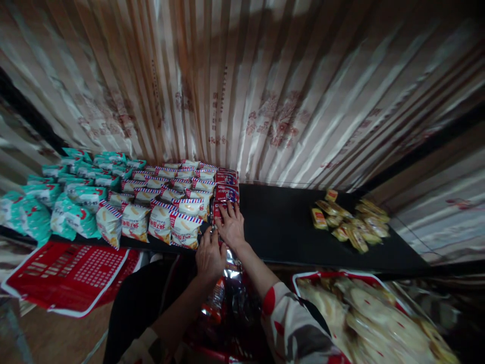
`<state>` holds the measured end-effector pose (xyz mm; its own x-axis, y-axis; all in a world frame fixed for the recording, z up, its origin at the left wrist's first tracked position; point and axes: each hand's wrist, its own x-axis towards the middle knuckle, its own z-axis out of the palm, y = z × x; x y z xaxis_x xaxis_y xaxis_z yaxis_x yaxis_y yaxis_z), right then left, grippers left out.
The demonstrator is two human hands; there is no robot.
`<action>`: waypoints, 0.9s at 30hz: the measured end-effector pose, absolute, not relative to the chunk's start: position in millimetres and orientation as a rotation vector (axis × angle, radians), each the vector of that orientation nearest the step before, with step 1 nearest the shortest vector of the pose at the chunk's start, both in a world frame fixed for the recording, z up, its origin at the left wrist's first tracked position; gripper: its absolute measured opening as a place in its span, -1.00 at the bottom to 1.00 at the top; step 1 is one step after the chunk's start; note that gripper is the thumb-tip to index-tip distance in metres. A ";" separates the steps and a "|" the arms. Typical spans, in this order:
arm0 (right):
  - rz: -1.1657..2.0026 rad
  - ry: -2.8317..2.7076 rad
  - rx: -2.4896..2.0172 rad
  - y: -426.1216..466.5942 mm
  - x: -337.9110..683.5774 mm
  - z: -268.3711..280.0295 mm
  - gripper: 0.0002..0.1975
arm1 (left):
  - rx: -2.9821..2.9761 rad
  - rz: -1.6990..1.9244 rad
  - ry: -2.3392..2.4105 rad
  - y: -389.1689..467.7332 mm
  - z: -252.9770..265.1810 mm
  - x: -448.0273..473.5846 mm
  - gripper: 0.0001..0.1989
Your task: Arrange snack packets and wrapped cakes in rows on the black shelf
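A row of dark red snack packets (226, 193) runs back along the black shelf. My right hand (232, 226) lies with fingers spread on the nearest packet of that row, its palm hiding part of it. At the shelf's front edge my left hand (210, 257) touches the near end of the same packet; its fingers point forward, slightly bent and a little apart. White snack bags (185, 229) with striped red and blue tops stand in rows just left of both hands. Below my wrists, more shiny packets (214, 298) sit in a dim red container between my legs.
Teal snack bags (81, 222) fill the shelf's left end. Small yellow packs (356, 231) lie loosely on the black shelf (280, 227) at right. A red basket (68, 278) is at lower left. Another basket (303, 278) holds clear-wrapped pale goods. Pleated curtain hangs behind.
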<state>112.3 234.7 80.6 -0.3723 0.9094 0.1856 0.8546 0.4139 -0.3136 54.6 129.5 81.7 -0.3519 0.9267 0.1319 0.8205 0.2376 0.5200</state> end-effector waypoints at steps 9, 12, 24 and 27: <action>0.174 -2.321 -1.527 238.7 109.9 91.1 -0.53 | 1.638 0.891 2.284 131.4 66.7 56.5 -0.54; 0.137 -2.353 -1.482 248.5 105.7 100.0 -0.54 | 1.665 0.950 2.270 130.6 63.9 57.8 -0.53; 0.196 -2.549 -1.548 303.8 86.5 103.7 -0.53 | 1.808 0.995 2.194 130.4 59.4 61.5 -0.49; 0.187 -2.530 -1.568 308.4 86.3 101.1 -0.53 | 1.825 0.981 2.197 131.1 57.5 61.7 -0.50</action>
<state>86.3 308.4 101.1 -0.4378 0.8964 0.0691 0.8765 0.4427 -0.1891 61.7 131.1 57.5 -0.2649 0.9155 0.3030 0.8366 0.0619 0.5442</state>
